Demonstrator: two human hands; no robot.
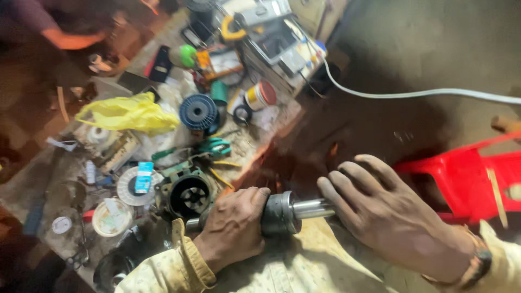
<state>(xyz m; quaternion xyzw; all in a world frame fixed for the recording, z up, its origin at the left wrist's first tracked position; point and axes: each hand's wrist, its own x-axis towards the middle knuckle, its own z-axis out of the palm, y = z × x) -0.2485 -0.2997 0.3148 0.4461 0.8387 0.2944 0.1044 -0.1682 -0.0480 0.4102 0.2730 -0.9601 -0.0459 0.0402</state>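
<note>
Cluttered workbench [255, 138] at ten o'clock; left hand [234, 228] is gripping the motor rotor [279, 212], right hand [388, 211] lying open over its shaft [310, 208], steadying needed.

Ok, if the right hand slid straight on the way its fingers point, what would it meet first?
Probably the grey metal cylinder on the shaft. The right hand points left along that shaft, and the left hand grips just beyond; depth is unclear.
</note>
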